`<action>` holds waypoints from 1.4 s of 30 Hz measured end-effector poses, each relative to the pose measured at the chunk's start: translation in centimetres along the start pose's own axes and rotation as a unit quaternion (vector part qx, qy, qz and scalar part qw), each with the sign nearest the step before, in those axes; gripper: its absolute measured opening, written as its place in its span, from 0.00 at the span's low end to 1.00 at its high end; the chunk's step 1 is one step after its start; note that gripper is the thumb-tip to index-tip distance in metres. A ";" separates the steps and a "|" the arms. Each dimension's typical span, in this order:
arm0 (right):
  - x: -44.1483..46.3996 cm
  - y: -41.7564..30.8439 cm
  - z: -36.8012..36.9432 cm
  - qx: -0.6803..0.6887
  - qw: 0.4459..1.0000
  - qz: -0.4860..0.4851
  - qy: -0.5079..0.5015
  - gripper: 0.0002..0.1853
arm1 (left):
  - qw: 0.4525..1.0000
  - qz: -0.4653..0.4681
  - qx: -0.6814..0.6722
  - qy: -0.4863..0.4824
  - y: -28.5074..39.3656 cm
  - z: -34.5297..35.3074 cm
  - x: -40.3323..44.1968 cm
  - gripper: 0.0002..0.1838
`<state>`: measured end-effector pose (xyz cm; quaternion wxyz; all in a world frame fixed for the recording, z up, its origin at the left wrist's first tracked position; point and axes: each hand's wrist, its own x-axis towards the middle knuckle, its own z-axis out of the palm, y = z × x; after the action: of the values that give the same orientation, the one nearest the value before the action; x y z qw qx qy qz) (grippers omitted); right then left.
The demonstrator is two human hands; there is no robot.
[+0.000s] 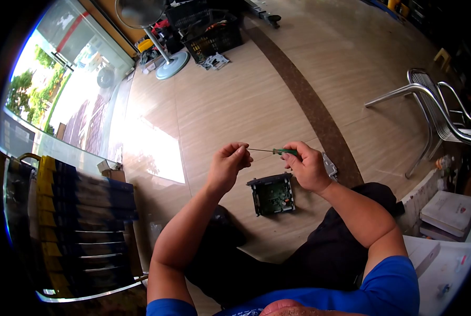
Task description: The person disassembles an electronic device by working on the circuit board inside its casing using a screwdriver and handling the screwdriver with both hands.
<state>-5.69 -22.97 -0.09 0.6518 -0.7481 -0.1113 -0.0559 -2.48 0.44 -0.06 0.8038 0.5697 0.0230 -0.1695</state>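
A screwdriver (284, 151) with a green handle is gripped in my right hand (306, 167), its thin shaft pointing left. The fingers of my left hand (229, 163) are pinched together at the shaft's tip; whether a small screw sits there is too small to tell. Below both hands, on the floor between my legs, lies an opened electronic unit (273, 195) with a dark frame and a green circuit board inside. A flat silver metal plate (329, 166) rests on the floor just behind my right hand, partly hidden by it.
A metal chair (435, 108) stands at the right, near white boxes (448, 213). On the left is a rack of blue and yellow packs (82, 221) beside a glass door (72, 79). A fan base (172, 66) and a black crate (213, 42) stand farther off.
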 end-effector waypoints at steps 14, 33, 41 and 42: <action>-0.2 0.9 0.3 -0.010 1.000 -0.011 0.010 0.08 | 0.999 -0.021 -0.002 0.025 0.3 -0.1 0.0 0.09; 1.4 -0.8 -1.9 0.020 0.997 -0.028 0.072 0.08 | 1.000 0.013 -0.017 0.008 0.9 -0.4 0.0 0.14; 0.5 -1.1 -1.6 -0.041 0.994 -0.095 0.024 0.08 | 0.997 0.016 -0.059 -0.050 0.3 -0.2 0.0 0.17; 0.4 -1.2 -1.5 -0.041 0.994 -0.093 0.026 0.08 | 0.997 0.014 -0.059 -0.052 0.3 -0.2 0.1 0.17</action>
<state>-5.47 -24.22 1.35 0.6149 -0.7590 -0.1614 -0.1405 -2.32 0.67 0.10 0.8386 0.5119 -0.0171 -0.1855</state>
